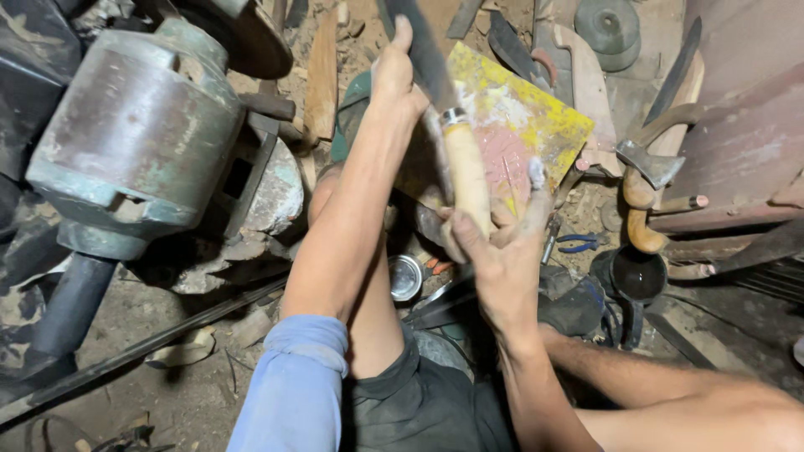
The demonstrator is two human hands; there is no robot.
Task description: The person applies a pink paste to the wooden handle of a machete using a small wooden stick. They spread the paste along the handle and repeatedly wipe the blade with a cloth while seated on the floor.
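Right hand [494, 243] closed on knife's pale wooden handle [467, 176]; left hand [394, 75] pressed against dark blade [423, 50] at twelve o'clock. Handle and metal collar [453, 115] seated, seemingly unfinished. Hatchet [649, 163] lying at three o'clock.

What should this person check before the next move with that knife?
1. Right hand wrapped around the wooden handle: ok.
2. Left hand steadying the blade near the top: ok.
3. Fingers clear of the sharp edge: cannot tell.
4. Metal ring seated between handle and blade: ok.
5. Ground clear: not ok, a hatchet, pliers and a tin lie close.
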